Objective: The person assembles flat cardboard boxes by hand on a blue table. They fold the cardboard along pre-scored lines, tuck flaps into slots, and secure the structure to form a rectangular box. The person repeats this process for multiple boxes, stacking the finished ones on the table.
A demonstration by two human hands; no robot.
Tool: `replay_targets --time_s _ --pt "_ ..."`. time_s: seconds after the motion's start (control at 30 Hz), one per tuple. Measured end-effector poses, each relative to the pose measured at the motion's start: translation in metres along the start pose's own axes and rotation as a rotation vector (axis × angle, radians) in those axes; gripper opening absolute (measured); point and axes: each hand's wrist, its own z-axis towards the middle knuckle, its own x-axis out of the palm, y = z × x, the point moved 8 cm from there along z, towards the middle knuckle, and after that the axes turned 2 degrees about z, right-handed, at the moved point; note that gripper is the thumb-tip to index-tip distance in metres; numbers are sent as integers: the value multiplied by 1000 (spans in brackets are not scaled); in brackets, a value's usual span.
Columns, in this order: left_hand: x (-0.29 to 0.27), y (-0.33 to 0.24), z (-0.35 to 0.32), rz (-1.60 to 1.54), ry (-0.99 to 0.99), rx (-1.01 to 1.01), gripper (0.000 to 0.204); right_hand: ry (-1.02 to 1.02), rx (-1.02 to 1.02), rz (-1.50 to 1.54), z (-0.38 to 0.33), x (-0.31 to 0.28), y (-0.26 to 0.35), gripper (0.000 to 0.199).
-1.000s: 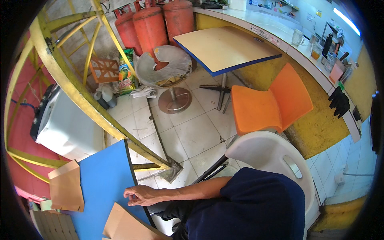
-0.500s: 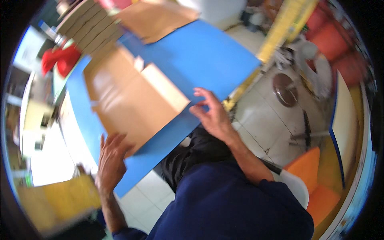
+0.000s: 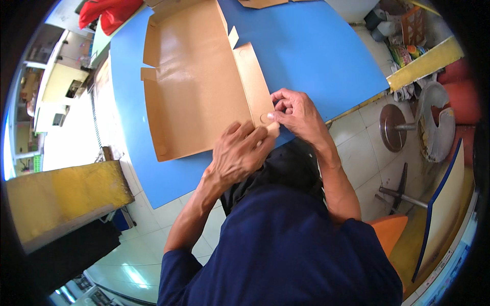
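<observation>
An unfolded brown cardboard box (image 3: 196, 97) lies on the blue tabletop (image 3: 311, 46), with its side walls partly raised. At its near right corner my right hand (image 3: 301, 115) is closed, thumb and fingers pinching the end of the right side flap (image 3: 253, 76). A round cut mark shows on that flap beside my thumb. My left hand (image 3: 240, 153) lies over the near edge at the same corner. Its fingers are bent around a small folded corner tab (image 3: 273, 128), close to my right thumb. The left hand covers part of the near edge.
Another flat cardboard piece (image 3: 265, 2) lies at the table's far edge. Red cloth or plastic (image 3: 109, 14) sits at the far left. To the right stand a stool with a round brown base (image 3: 393, 127) and a yellow beam (image 3: 426, 64). A yellow panel (image 3: 71, 199) is at left.
Both hands were apart and off the box. Now they have come together at its near right corner and grip the cardboard there. The view has shifted, and the box appears farther up.
</observation>
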Motion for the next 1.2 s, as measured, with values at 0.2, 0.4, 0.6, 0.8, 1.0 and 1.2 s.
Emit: replay_targets --time_s 0.2,0.4,0.6,0.8,1.0,1.2 --pt "-22 24 -27 -86 -100 -528 13 2 58 369 -32 28 5 38" --pt "-9 50 -36 -283 203 -993 21 -42 62 353 -40 45 10 43" --pt "1 58 -44 -502 290 -1109 25 22 159 588 -41 54 11 43" --pt "2 59 -48 -454 314 -1112 25 -33 114 591 -43 54 9 44" --pt "-2 57 -41 -578 283 -1148 20 -55 167 779 -44 55 8 46" --pt "9 60 -51 -875 235 -1191 13 -87 117 621 -45 57 10 45"
